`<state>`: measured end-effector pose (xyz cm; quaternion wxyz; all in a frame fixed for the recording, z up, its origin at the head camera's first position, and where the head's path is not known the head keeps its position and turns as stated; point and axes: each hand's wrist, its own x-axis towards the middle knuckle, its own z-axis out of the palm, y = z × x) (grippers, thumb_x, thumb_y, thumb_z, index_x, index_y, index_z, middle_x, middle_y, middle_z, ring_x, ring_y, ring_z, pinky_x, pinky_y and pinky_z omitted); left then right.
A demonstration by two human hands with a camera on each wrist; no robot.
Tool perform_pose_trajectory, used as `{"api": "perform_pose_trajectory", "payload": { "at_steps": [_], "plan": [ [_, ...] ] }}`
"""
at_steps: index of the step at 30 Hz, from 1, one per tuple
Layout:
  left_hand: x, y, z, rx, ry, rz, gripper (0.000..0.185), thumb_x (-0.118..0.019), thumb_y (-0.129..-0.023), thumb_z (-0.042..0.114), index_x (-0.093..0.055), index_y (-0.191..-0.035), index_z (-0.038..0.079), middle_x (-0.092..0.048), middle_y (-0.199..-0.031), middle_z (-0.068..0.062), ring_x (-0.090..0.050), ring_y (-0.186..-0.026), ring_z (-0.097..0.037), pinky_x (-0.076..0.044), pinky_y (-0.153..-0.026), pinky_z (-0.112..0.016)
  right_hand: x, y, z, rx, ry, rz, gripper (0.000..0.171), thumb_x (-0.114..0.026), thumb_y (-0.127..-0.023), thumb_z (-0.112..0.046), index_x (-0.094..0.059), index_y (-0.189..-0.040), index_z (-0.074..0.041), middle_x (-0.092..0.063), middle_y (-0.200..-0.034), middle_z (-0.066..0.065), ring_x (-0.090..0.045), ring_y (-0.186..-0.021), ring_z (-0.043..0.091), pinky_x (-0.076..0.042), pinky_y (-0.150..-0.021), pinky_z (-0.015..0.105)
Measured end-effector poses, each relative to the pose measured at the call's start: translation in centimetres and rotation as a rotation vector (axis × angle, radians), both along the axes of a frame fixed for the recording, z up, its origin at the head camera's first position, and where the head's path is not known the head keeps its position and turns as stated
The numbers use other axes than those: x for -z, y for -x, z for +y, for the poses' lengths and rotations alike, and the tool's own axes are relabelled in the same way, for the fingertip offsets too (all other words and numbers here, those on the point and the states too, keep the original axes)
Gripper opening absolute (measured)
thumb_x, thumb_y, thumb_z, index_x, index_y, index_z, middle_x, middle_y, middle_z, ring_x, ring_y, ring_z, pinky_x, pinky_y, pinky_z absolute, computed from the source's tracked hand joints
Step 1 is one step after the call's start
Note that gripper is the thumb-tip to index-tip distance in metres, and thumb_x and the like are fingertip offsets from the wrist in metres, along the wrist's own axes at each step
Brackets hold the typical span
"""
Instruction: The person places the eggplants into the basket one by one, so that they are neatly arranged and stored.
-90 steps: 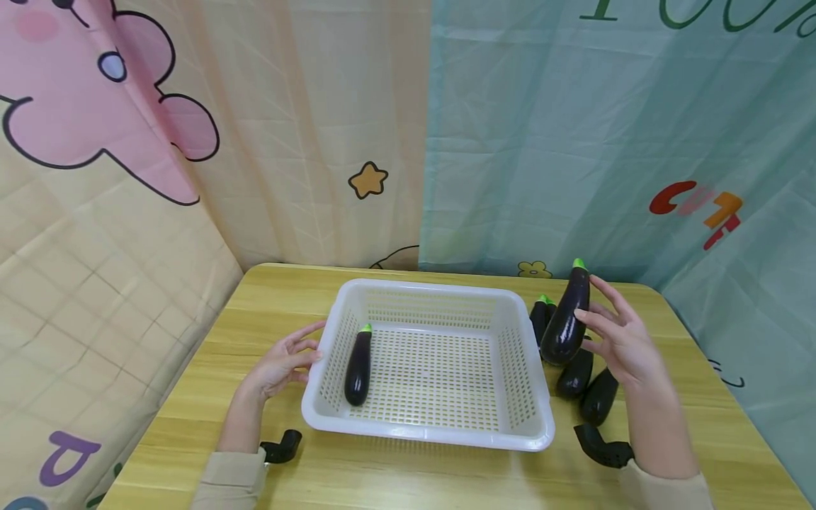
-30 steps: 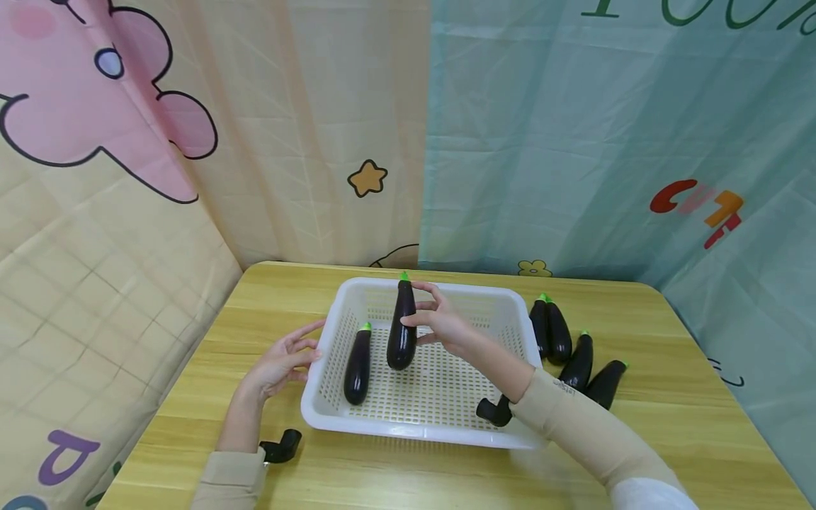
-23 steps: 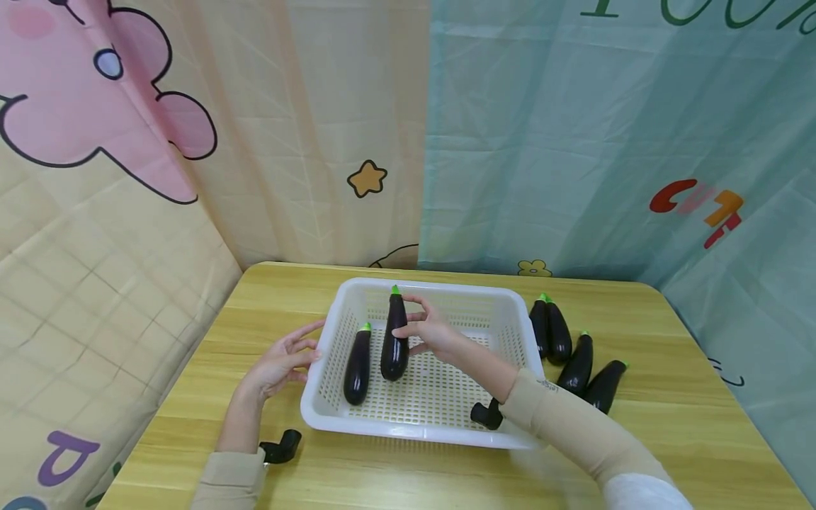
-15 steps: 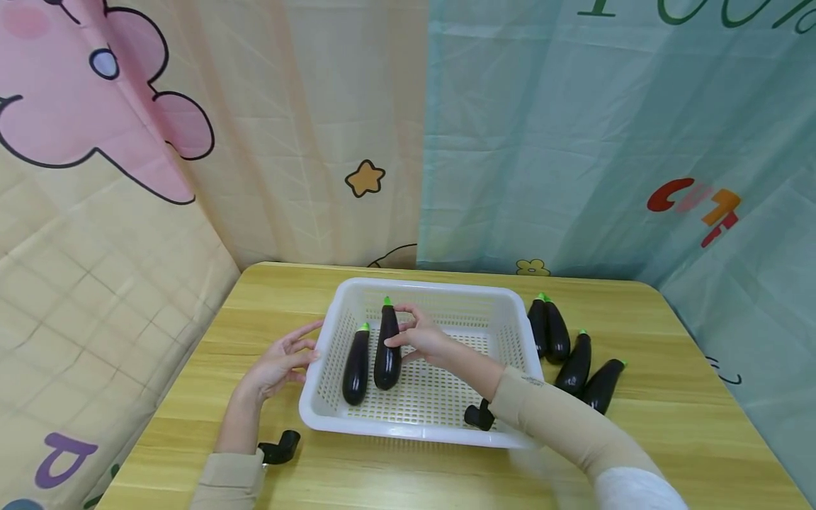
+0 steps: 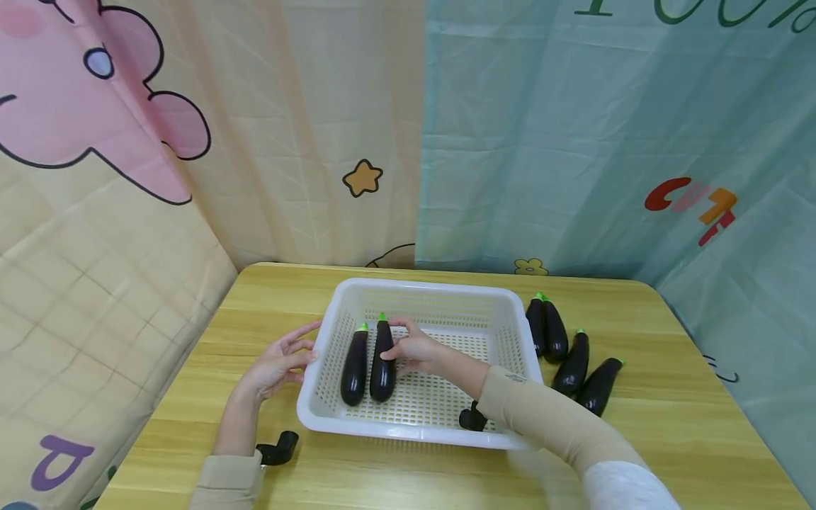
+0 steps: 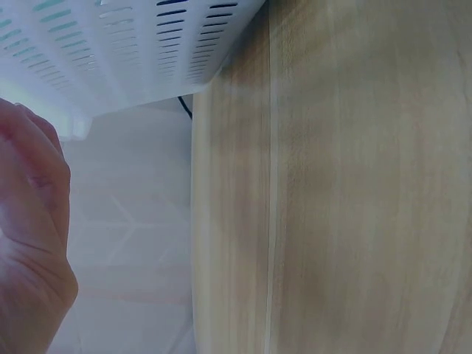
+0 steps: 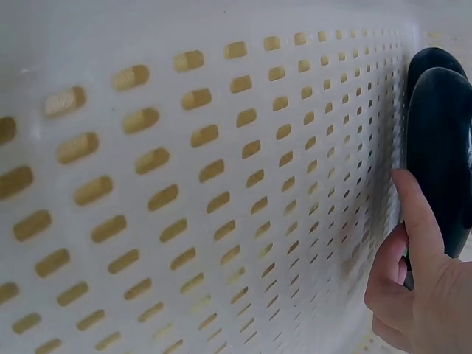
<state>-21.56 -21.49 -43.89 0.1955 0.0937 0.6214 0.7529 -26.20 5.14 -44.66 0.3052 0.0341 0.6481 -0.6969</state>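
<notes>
The person's right hand (image 5: pixel 414 350) reached into the white perforated basket (image 5: pixel 440 439) and gripped a dark eggplant (image 5: pixel 382 361), fingers over its top and the thumb against its right side. In the right wrist view the thumb (image 7: pixel 419 221) lay against the glossy skin of that eggplant (image 7: pixel 441 155), above the holed floor of the basket (image 7: pixel 184 184). The held eggplant lay lengthwise on the basket floor in the left part of the basket, green stem pointing to the far side. Just left of it, touching or nearly so, lay a second eggplant (image 5: pixel 354 360), parallel and with its stem also to the far side.

The left hand (image 5: pixel 275 363) rested on the wooden table (image 5: pixel 669 432) at the left outer wall of the basket, fingers relaxed and spread, their tips at the basket's rim; it held nothing. The left wrist view showed only part of that hand (image 6: pixel 29 243), the basket's corner (image 6: pixel 133 51) and the table's edge (image 6: pixel 332 184).

On the table right of the basket lay four more eggplants: a pair side by side (image 5: pixel 547 331) near the basket's far right corner, then one (image 5: pixel 572 363) and another (image 5: pixel 599 384) further right and nearer, both slanting. Behind the table hung a printed cloth backdrop (image 5: pixel 382 106), peach on the left, teal on the right.
</notes>
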Motion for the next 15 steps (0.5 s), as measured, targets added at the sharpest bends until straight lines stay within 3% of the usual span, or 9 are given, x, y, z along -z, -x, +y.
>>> {"api": "perform_pose_trajectory", "payload": {
  "at_steps": [5,15],
  "plan": [
    [0.01,-0.02,-0.08,-0.001,-0.004,0.003,0.057,-0.054,-0.089,-0.003,-0.033,-0.141,0.009,-0.057,-0.093,0.001,-0.062,-0.076,-0.012,-0.054,-0.053,-0.021,0.33,0.06,-0.29,-0.007,0.013,-0.047,0.069,-0.058,-0.079,0.015,-0.027,-0.134,-0.014,-0.05,-0.122,0.024,-0.054,-0.107,0.037,-0.046,-0.078,0.063],
    [0.07,0.02,-0.1,-0.004,-0.004,-0.01,0.059,-0.055,-0.088,-0.002,-0.031,-0.141,0.009,-0.057,-0.093,0.001,-0.062,-0.077,-0.013,-0.055,-0.054,-0.022,0.91,0.15,-0.63,-0.05,-0.021,-0.05,0.063,-0.06,-0.081,0.009,-0.027,-0.13,-0.011,-0.054,-0.114,0.027,-0.056,-0.104,0.038,-0.05,-0.076,0.058]
  ]
}}
